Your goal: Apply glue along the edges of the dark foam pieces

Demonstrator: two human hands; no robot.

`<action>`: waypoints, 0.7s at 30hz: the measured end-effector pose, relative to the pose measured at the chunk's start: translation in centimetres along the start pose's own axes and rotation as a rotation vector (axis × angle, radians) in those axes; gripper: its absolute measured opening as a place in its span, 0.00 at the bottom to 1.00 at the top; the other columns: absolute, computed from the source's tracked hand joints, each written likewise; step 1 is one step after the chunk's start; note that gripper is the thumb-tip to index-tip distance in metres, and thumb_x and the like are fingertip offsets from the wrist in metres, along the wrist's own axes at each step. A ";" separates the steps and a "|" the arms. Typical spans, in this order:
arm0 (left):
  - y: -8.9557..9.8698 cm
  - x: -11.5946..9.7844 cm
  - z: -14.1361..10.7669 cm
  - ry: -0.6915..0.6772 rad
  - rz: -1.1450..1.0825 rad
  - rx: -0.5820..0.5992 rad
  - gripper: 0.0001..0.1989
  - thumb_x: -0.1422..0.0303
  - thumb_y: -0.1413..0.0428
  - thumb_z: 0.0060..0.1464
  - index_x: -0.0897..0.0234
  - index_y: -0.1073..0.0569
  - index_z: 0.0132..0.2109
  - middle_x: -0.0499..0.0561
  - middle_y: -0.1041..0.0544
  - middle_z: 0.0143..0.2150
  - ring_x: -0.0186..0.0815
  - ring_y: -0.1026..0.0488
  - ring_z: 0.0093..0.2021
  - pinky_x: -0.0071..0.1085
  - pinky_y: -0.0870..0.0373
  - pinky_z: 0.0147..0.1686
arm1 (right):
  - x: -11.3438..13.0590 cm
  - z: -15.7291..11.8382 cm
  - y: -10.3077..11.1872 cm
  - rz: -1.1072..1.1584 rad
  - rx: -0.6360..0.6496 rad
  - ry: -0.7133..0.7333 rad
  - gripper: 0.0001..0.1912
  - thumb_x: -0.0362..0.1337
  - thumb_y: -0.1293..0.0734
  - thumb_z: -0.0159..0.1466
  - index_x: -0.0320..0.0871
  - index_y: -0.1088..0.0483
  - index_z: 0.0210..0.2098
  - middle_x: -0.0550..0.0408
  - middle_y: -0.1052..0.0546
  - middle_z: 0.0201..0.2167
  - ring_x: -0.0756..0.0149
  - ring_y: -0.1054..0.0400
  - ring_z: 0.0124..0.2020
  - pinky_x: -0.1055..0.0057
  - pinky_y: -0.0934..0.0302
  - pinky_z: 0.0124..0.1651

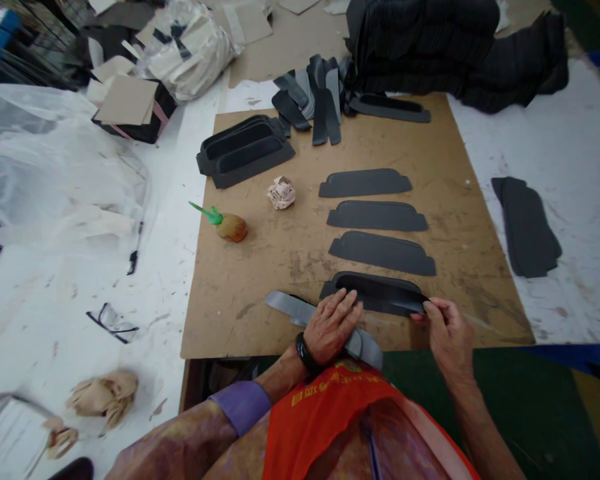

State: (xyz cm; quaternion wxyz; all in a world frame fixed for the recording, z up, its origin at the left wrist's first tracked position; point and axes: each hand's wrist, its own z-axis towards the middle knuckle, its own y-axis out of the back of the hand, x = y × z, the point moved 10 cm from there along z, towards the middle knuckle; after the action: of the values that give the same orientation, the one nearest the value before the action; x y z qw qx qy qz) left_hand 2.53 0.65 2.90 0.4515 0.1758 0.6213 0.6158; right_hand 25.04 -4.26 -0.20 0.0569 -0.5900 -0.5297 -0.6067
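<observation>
A black shaped piece (380, 293) lies on the brown board near its front edge. My left hand (331, 325) rests flat with fingers spread, its fingertips on the left part of that piece. The right end of the piece is pinched between the thumb and fingers of my right hand (445, 327). Several grey strips (287, 305) lie partly beneath my left hand and wrist. Beyond the black piece, three flat dark grey pieces (383, 253) are laid out in a column.
A bottle with a green spout (231, 227) and crumpled paper (281, 193) are on the board (260, 267). Dark pieces (247, 150) are stacked at back left, strips (325, 100) behind, a large black pile (425, 47) at the back. Glasses (114, 323) lie left, grey pieces (527, 227) right.
</observation>
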 end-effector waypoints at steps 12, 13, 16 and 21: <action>-1.4 1.3 0.6 0.067 -0.009 0.034 0.24 0.74 0.59 0.57 0.71 0.41 0.61 0.60 0.40 0.63 0.43 0.53 0.65 0.40 0.50 0.60 | -0.4 0.8 -1.0 -0.038 0.021 -0.009 0.17 0.51 0.40 0.59 0.43 0.34 0.36 0.55 0.27 0.27 0.65 0.29 0.24 0.67 0.35 0.32; -1.5 1.4 0.6 0.073 -0.018 0.040 0.24 0.74 0.59 0.57 0.71 0.42 0.61 0.60 0.41 0.63 0.42 0.53 0.65 0.40 0.51 0.61 | -0.3 0.8 -1.0 -0.037 0.023 -0.008 0.17 0.51 0.40 0.59 0.43 0.34 0.36 0.55 0.27 0.27 0.64 0.28 0.25 0.67 0.35 0.32; -1.8 1.5 0.6 0.077 -0.036 0.063 0.26 0.74 0.58 0.56 0.71 0.44 0.62 0.60 0.42 0.63 0.42 0.54 0.66 0.40 0.51 0.61 | 0.0 0.8 -1.1 -0.044 0.019 -0.009 0.18 0.51 0.40 0.59 0.43 0.34 0.36 0.55 0.27 0.27 0.63 0.28 0.26 0.67 0.35 0.31; -2.3 1.8 0.8 0.090 -0.018 0.090 0.26 0.74 0.57 0.55 0.71 0.44 0.62 0.59 0.41 0.63 0.42 0.53 0.65 0.40 0.51 0.61 | 0.1 1.0 -1.2 -0.073 0.024 -0.035 0.18 0.52 0.39 0.58 0.43 0.33 0.34 0.56 0.27 0.26 0.63 0.28 0.25 0.67 0.35 0.31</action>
State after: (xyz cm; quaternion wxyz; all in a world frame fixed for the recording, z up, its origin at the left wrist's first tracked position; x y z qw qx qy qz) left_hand 2.94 2.08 0.31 0.4201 0.1624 0.6698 0.5903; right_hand 24.85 -2.99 -1.07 0.0325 -0.5800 -0.5591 -0.5916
